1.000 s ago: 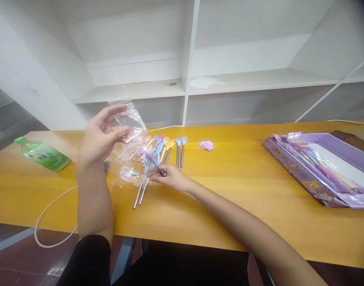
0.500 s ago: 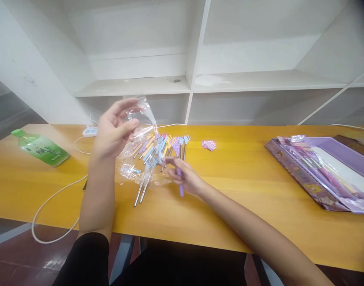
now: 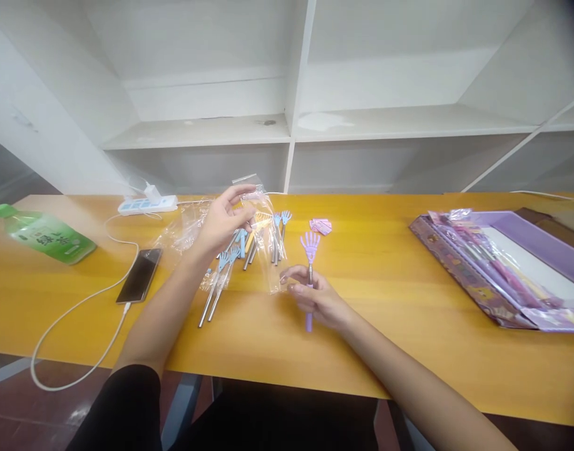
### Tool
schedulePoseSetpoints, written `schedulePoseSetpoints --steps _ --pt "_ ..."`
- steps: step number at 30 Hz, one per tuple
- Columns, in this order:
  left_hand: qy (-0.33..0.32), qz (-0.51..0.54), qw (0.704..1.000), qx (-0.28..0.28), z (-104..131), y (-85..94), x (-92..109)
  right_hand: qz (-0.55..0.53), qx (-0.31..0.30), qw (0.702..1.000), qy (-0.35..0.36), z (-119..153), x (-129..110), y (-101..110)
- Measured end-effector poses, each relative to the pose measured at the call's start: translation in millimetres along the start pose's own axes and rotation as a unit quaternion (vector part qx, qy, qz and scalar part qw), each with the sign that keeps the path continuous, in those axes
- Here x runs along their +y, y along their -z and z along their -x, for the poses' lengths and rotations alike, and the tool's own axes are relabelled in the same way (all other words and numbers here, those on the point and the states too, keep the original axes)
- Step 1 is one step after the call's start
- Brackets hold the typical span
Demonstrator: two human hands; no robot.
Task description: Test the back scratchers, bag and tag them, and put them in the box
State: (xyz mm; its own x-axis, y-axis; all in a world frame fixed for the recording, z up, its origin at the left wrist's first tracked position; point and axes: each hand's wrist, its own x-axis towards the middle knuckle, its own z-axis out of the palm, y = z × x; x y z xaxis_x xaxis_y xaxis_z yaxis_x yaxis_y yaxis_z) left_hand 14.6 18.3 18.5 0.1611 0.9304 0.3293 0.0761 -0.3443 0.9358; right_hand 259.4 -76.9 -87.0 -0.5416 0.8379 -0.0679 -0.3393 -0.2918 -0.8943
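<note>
My left hand [image 3: 231, 216] pinches the top of a clear plastic bag [image 3: 271, 263], which hangs down over the pile. In my right hand [image 3: 320, 299] is a purple back scratcher [image 3: 310, 247], its hand-shaped head pointing up and away from me. The bag's lower end is close to my right fingertips; I cannot tell if they touch it. Behind the bag lie several blue and yellow back scratchers [image 3: 285, 219], partly hidden. Two light blue back scratchers [image 3: 214, 291] lie nearer me with their metal rods toward the table edge. More crumpled clear bags [image 3: 188, 227] lie left of the pile.
Small pink cards [image 3: 320, 226] lie behind my right hand. A purple box [image 3: 469, 275] with wrapped items stands at right. At left are a green bottle [image 3: 49, 235], a phone [image 3: 139, 275] on a white cable and a power strip [image 3: 148, 205]. White shelving [image 3: 291, 125] rises behind.
My left hand has moved right and lower with the bag. The right hand has drawn the purple back scratcher toward me and right, away from the pile. The phone has come into view.
</note>
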Motion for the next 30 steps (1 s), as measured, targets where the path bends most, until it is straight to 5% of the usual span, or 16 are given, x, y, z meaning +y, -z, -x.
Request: schedulePoseSetpoints --steps 6,10,17,21,27,30 --pt "-0.003 -0.010 0.999 0.033 -3 -4.8 -7 0.037 0.053 0.998 0.004 1 7 7" --pt "0.004 0.008 0.999 0.033 0 -16.6 -6 0.118 0.150 0.980 0.059 -3 8 11" --pt "0.097 0.135 0.985 -0.032 17 -58.3 -30 0.337 0.328 0.845 0.257 -7 7 29" --pt "0.195 0.222 0.950 -0.100 30 -74.9 -37 0.441 0.324 0.782 0.300 -5 7 39" --pt "0.215 0.241 0.929 -0.182 35 -75.4 -41 0.477 0.231 0.779 0.336 4 0 36" --pt "0.191 0.271 0.918 -0.217 37 -74.4 -42 0.474 0.244 0.765 0.362 8 -2 34"
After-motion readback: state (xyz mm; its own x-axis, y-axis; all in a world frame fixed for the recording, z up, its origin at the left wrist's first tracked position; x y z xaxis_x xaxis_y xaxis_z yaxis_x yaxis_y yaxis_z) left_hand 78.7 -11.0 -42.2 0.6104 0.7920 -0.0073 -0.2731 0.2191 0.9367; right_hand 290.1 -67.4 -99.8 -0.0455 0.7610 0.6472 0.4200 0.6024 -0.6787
